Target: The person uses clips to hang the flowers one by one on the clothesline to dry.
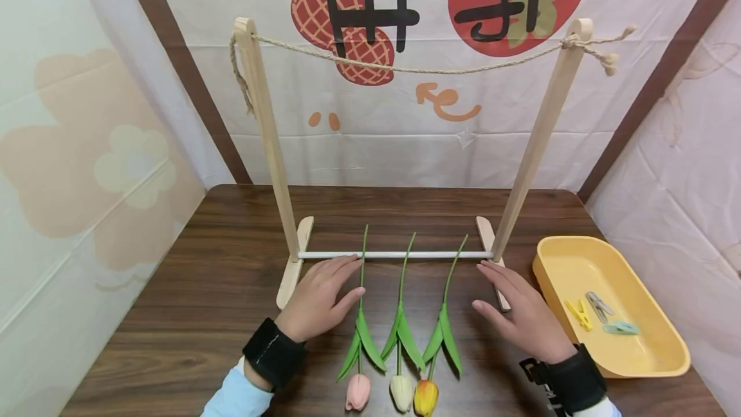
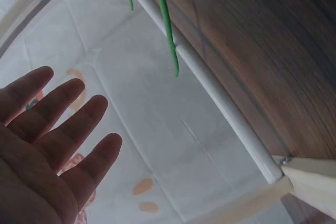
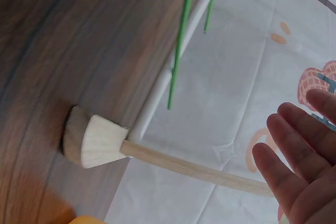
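Observation:
Three artificial tulips lie side by side on the brown table, heads toward me: a pink tulip, a cream tulip and an orange tulip. Their green stems cross the white bottom rod of a wooden rack. My left hand rests flat on the table just left of the pink tulip's stem, fingers straight. To the right of the orange tulip's stem, my right hand lies flat and holds nothing, near the rack's right foot.
The rack's two wooden posts carry a twine line strung between their tops. A yellow tray at the right holds three clothespins: yellow, grey and teal. Printed cloth walls surround the table.

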`<state>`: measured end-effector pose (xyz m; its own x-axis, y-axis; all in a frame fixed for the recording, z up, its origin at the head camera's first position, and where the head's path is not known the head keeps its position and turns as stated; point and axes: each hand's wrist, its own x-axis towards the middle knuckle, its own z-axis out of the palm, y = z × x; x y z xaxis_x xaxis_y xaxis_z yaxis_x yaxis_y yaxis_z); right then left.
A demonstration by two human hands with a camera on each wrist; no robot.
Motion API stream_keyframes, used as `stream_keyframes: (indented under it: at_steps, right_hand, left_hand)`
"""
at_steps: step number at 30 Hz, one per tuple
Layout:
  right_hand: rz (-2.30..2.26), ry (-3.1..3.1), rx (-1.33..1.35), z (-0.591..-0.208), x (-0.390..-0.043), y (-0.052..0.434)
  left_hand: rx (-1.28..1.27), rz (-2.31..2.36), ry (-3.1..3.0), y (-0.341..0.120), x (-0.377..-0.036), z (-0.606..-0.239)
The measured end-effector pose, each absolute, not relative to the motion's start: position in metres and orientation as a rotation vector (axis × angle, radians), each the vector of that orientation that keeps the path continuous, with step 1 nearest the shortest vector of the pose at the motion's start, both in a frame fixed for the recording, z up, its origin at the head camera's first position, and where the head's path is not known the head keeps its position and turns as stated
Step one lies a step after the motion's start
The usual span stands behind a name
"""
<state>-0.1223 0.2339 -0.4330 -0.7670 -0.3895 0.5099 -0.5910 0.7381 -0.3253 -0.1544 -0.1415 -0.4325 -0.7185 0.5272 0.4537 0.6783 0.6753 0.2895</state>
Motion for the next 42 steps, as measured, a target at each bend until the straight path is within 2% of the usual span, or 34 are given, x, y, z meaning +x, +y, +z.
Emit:
stream_keyframes:
  at_steps: [17, 25, 32, 42]
  right_hand:
    - [0.751, -2.398, 0.726, -0.429, -0.129, 0.239]
    - [0.729, -2.409, 0.703, -0.415, -0.127, 0.244]
    - [0.673, -2.351, 0.716, -0.394, -0.119, 0.276]
    - [0.517, -2.509, 0.57, -0.365, -0.112, 0.329]
  left_hand:
    - [-0.846, -0.702, -2.527, -0.143, -0.158, -0.439]
    - [-0.824, -0.725, -2.529, -0.145, -0.159, -0.44]
    - [-0.805, -0.754, -2.53, -0.145, -0.16, -0.442]
    - [-0.79, -0.759, -2.559, -0.144, -0.16, -0.446]
